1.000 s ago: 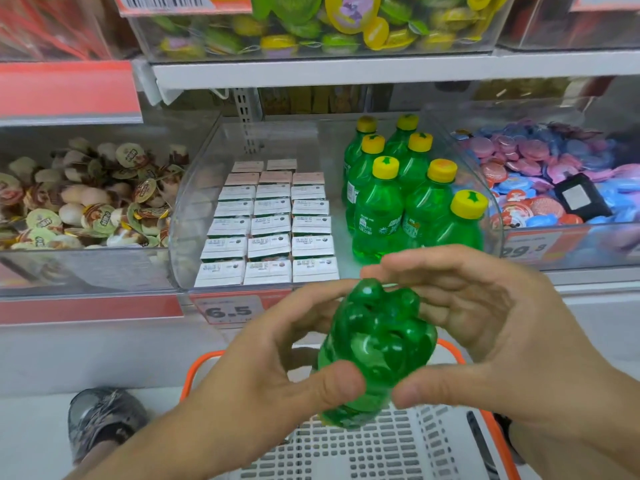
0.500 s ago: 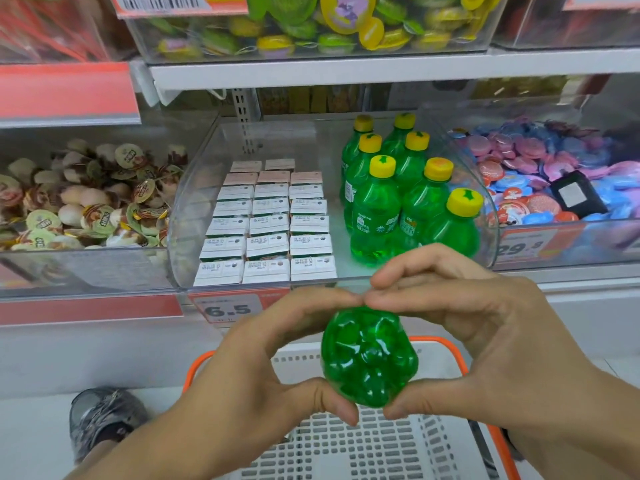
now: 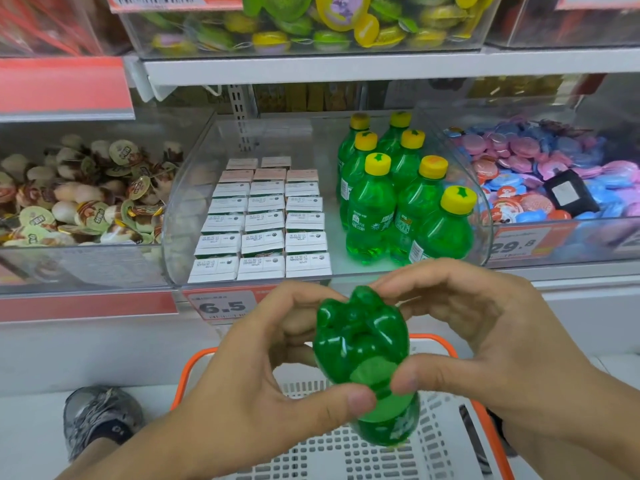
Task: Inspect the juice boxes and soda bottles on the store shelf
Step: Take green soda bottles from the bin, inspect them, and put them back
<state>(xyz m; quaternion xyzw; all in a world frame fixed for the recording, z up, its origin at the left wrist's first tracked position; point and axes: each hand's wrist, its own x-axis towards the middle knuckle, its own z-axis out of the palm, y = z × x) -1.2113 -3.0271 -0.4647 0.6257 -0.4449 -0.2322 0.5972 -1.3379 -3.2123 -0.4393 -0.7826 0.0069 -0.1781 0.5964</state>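
Observation:
A small green soda bottle point(image 3: 363, 348) is held between both hands in front of the shelf, its lobed base turned up toward me and its cap end pointing down out of sight. My left hand point(image 3: 242, 386) grips it from the left with thumb and curled fingers. My right hand point(image 3: 485, 341) grips it from the right the same way. In the clear shelf bin point(image 3: 180, 216) behind stand several green soda bottles with yellow caps point(image 3: 401, 199) on the right and rows of white juice boxes point(image 3: 263, 223) on the left.
An orange-rimmed shopping basket point(image 3: 363, 455) with a white grid floor sits below my hands. Neighbouring bins hold jelly cups point(image 3: 79, 195) at left and pink and blue round packs point(image 3: 540, 174) at right. A price tag reading 6.5 point(image 3: 221, 306) hangs under the bin. A shoe point(image 3: 100, 417) shows at lower left.
The bottle has tipped between my hands: a moment ago its base faced me squarely, now the base points upward and more of its side shows. Both hands keep their grip.

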